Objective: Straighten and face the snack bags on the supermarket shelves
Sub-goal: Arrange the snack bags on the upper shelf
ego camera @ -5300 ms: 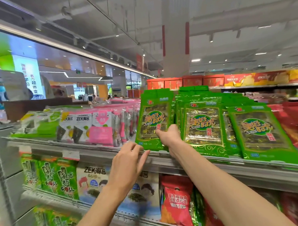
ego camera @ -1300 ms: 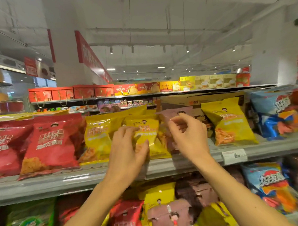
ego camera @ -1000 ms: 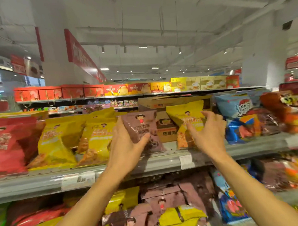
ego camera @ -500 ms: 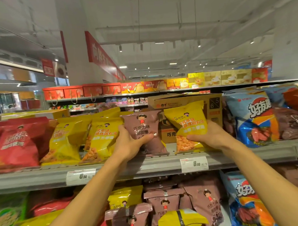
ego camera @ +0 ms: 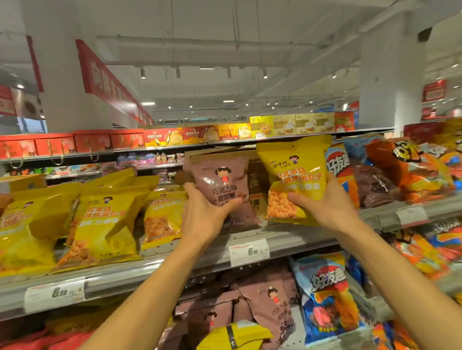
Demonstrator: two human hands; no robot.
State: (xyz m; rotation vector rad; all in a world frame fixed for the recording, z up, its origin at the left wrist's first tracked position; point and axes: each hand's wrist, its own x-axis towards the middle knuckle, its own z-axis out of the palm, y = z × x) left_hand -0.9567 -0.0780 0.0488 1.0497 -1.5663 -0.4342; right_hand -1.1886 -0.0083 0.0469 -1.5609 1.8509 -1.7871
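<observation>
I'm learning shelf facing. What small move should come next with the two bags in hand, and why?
Probably move the yellow bag in the right hand left to join the other yellow bags. It sits alone right of the brown bag, which the left hand holds, so the flavours look mixed.

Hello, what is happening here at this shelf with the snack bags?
A person is tidying snack bags on a supermarket shelf. The left hand grips a brown bag and the right hand grips a yellow bag, both upright with their printed fronts facing out. To the left, more yellow bags lean back on the same shelf. A price tag sits on the shelf edge below the hands.
</observation>
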